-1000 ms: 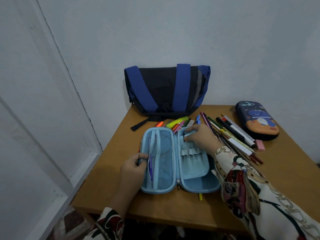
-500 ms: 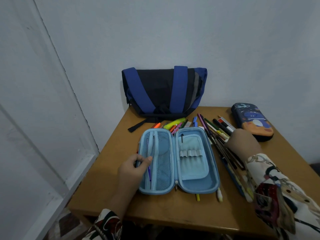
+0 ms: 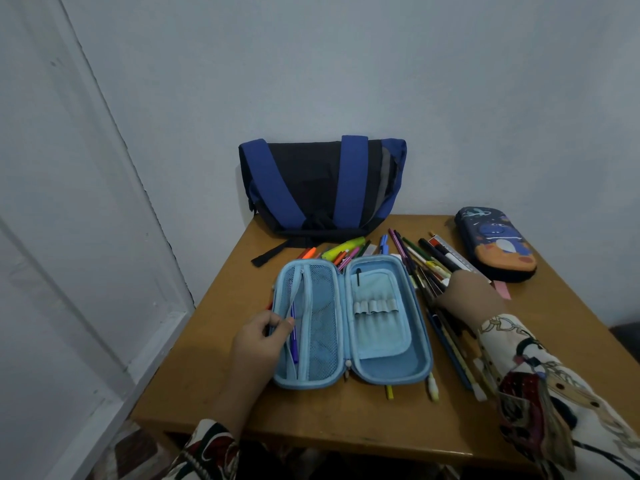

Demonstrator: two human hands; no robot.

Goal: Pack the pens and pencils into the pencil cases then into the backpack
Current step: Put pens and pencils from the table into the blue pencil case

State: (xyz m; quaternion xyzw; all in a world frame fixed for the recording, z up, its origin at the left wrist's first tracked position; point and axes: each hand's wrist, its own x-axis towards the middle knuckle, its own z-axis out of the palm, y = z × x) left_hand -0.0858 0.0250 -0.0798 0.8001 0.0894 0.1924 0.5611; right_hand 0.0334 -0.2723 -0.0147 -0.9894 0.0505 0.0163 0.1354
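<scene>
Now the right hand [image 3: 472, 296] has left the open blue case [image 3: 349, 323], where a second ago it was working at the top of the pen loops, and has gone out to the pile of pens [image 3: 426, 268] lying loose just right of the case. It rests on that pile with its back to the camera, so I cannot tell whether the fingers have closed on anything. A dark pen [image 3: 358, 276] stands tucked in the top of the right half, which I take to be the piece just stowed; the reach looks like the fetch for the next one. The left hand [image 3: 258, 336] has stayed put, pinching the edge of the left half's mesh pocket, where a purple pen [image 3: 294, 341] sits inside.

Most of the job is still ahead: many pens remain out, some poking from under the case at its far and near ends. A second case [image 3: 495, 244], dark with a cartoon print, lies zipped near the right rear corner, a pink eraser [image 3: 502, 289] just beside it. The backpack [image 3: 322, 188], black with blue straps, leans against the wall at the back.

The surface [image 3: 207, 358] is a small brown wooden table pushed into a corner of pale walls, with white moulding on the left.
</scene>
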